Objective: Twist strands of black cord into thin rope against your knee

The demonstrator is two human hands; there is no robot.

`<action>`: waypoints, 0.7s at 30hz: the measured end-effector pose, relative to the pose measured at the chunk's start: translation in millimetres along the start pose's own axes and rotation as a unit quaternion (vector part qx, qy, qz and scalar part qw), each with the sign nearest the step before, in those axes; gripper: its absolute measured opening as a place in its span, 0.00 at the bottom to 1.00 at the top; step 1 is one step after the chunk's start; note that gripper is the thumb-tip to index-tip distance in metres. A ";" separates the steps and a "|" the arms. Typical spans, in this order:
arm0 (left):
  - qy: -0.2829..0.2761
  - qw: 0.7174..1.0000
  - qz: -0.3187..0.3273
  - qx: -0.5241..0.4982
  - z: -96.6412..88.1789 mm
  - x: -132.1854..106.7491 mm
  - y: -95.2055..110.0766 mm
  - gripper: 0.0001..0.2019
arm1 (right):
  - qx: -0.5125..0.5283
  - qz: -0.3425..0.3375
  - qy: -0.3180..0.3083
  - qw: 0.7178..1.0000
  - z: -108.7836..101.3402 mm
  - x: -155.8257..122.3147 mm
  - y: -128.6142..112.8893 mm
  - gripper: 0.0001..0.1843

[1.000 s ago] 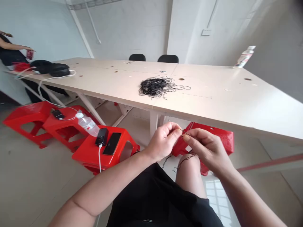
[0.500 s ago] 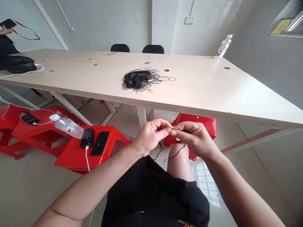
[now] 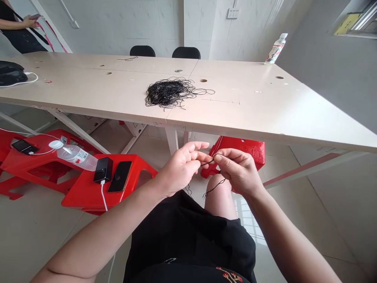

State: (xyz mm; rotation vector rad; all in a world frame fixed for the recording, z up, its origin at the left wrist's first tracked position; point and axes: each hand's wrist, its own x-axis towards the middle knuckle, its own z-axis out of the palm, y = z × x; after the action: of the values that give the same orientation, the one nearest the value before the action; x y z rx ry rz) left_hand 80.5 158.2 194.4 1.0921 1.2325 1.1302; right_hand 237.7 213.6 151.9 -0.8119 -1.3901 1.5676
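Observation:
Over my lap, both hands work close together on a thin black cord (image 3: 214, 188). My right hand (image 3: 240, 167) pinches it between thumb and forefinger. My left hand (image 3: 184, 163) has the cord running into its curled fingers, its index finger lifted and stretched out. A short stretch of cord shows between the two hands. Below them dangle the cord's loose ends, looking twisted or knotted near my knee. On the table in front lies a tangled heap of black cord (image 3: 167, 93), with a few loops trailing right.
The long pale table (image 3: 265, 110) spans the view. Red stools (image 3: 73, 198) at left bear a phone (image 3: 119, 177), a black charger box (image 3: 103, 169) and a clear bottle (image 3: 78, 155). Another red stool (image 3: 255, 151) stands under the table. A person (image 3: 17, 29) stands far left.
My left fingers have loosened from a tight pinch, the index lifting, and a bit of cord now shows between the hands. The view has shifted slightly; more of the other person shows.

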 end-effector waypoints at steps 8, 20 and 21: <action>-0.033 0.994 0.020 0.098 -8.4 -11.7 6.3 0.20 | -0.059 -0.074 0.023 0.995 9.3 -8.8 0.1 0.08; 0.088 0.959 0.063 0.262 -17.9 -5.5 6.5 0.09 | -0.068 -0.090 0.131 0.985 -0.6 -7.4 5.1 0.11; 0.095 0.958 0.066 0.261 -18.3 -5.1 7.8 0.09 | -0.066 -0.090 0.135 0.984 -1.0 -7.3 5.6 0.11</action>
State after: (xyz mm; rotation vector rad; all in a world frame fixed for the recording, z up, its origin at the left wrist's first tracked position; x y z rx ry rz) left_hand 61.9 154.2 202.0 1.5016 1.6896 1.0536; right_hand 240.5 207.4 145.7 -0.9144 -1.3361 1.1888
